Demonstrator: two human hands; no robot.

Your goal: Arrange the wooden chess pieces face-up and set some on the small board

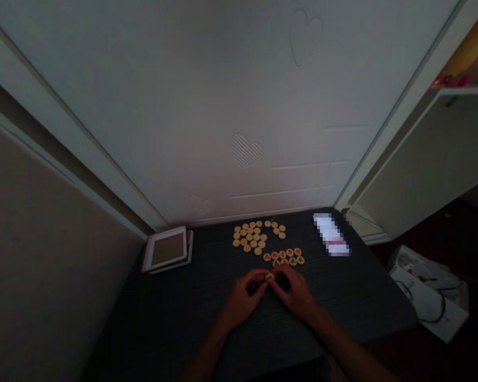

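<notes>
Between the fingertips of both hands is one round wooden xiangqi piece (270, 277), its marking too small to read. My left hand (245, 297) pinches it from the left, thumb and fingers curled around a gap. From the right, my right hand (295, 293) grips the same piece. Just beyond the fingers lie two short rows of face-up pieces: a row with red characters (282, 254) and a nearer row (293, 261) of mostly dark characters, partly hidden by my right hand. Farther back, several plain-topped pieces (250, 237) sit in a loose cluster, with a few more (276, 231) to its right.
Everything rests on a dark table (175, 318) against a white panel (207, 132) with embossed hearts. A shallow box (169, 249) stands at the back left. A blurred white and red object (331, 234) lies at the back right. Beyond the right edge is a white box (430, 307) with a cable.
</notes>
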